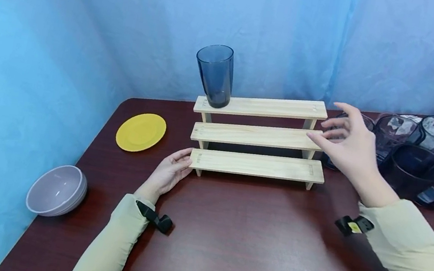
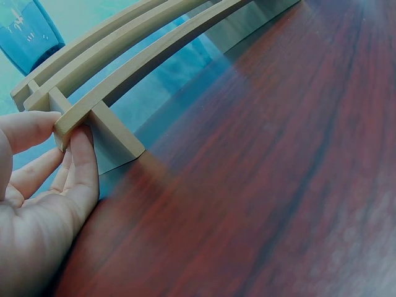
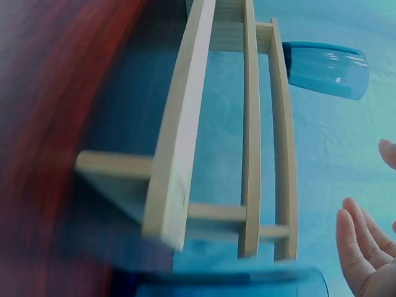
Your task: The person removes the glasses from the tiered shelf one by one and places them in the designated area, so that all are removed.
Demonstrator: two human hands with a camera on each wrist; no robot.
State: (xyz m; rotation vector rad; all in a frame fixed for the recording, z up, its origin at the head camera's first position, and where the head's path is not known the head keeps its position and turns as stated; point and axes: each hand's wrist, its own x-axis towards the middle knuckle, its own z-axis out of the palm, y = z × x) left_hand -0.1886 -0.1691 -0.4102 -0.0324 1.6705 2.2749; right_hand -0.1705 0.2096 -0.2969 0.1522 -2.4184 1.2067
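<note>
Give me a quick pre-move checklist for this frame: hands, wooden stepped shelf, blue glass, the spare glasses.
1. Left hand steadying the wooden shelf: ok, fingertips pinch the left end of the lowest step.
2. Right hand free: ok, fingers spread and relaxed, holding nothing, by the shelf's right end.
3. Blue glass upright: ok, stands on the top step at its left end.
4. Middle and lowest steps bare: ok, nothing on them.
5. Spare glasses within reach: ok, clustered on the table just right of the right hand.
6. Shelf feet flat on the table: cannot tell, right wrist view is blurred.
</note>
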